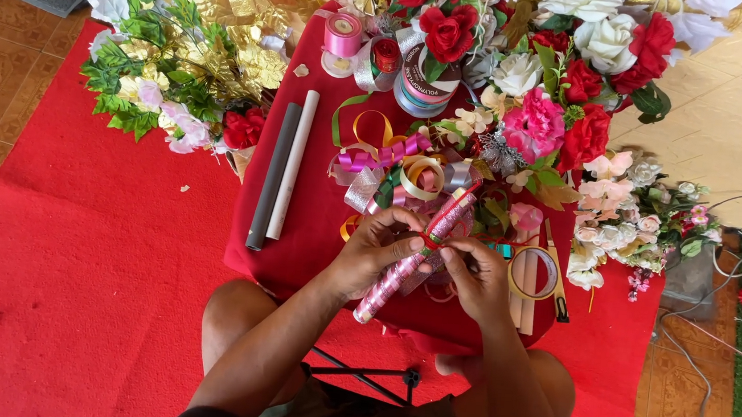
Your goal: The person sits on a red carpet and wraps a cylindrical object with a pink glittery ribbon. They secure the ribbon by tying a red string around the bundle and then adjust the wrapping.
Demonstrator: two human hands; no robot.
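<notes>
**Ana:** While the red cloth-covered table (pixel 298 229) is the biggest thing here, take it as your landmark. Past its far edge lie the heaps of artificial flowers (pixel 570 83), with gold and green leaves (pixel 188 49) off its far left corner.

**Ben:** And on the table itself?

**Ana:** Two rolled sheets, grey and white (pixel 283 169), lie along its left side; ribbon spools (pixel 401 68) stand at its far end; a pile of curled ribbon bows (pixel 397 170) sits at its middle.

**Ben:** Where is the piece being worked?

**Ana:** At the table's near edge: a pink shiny wrapped roll (pixel 411 257), slanting from near-left up to far-right. The left hand (pixel 376 249) is closed around its middle, and the right hand (pixel 477 276) pinches narrowly at a thin red-and-green tie (pixel 430 238) about the roll.

**Ben:** How to do it well?

**Ana:** I'd judge: steady the roll firmly with the left, keep the wrap from slipping, and draw the tie snug with the fingertips rather than tugging.
</notes>
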